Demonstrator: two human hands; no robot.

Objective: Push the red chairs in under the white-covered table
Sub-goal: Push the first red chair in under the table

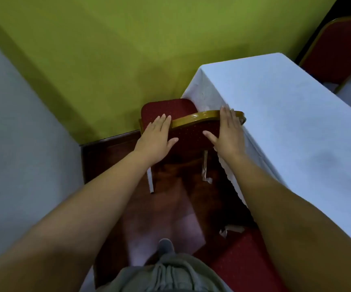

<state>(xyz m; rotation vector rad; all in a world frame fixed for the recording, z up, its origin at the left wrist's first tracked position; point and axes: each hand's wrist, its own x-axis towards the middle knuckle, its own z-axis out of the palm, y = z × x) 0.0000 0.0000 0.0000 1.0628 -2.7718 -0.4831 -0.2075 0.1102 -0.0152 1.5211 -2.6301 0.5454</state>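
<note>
**Red chair held at the table's end, both palms on its back**

Red padded chair with a gold-painted metal frame [188, 131] is the landmark: it stands at the near end of the long table draped in a white cloth [286, 114], its right corner touching the hanging cloth and its seat poking out on the far side, toward the wall.

Nearest the camera, below the chair in the picture, the person's grey drawstring trousers [166, 275] and one grey shoe tip [165, 245] stand on the dark polished wooden floor [170, 207]. To the right of them a second red dotted seat [240, 260] sits at the table's long side, with a crumpled scrap of pale tape [230, 229] just beyond it.

Both bare forearms reach out to the chair. The left hand [156, 140] lies flat on the left part of the backrest, fingers straight and spread, clasping nothing. The right hand [227, 131] lies flat on the right part, fingertips over the gold top rail, likewise unclenched.

Under the backrest two pale legs show; the right one trails loose tape.

Beyond the chair rises a yellow-green wall [128, 49], with a pale grey wall [12, 144] to its left. Far right, behind the table, stands another red gold-framed chair back [338, 49].
</note>
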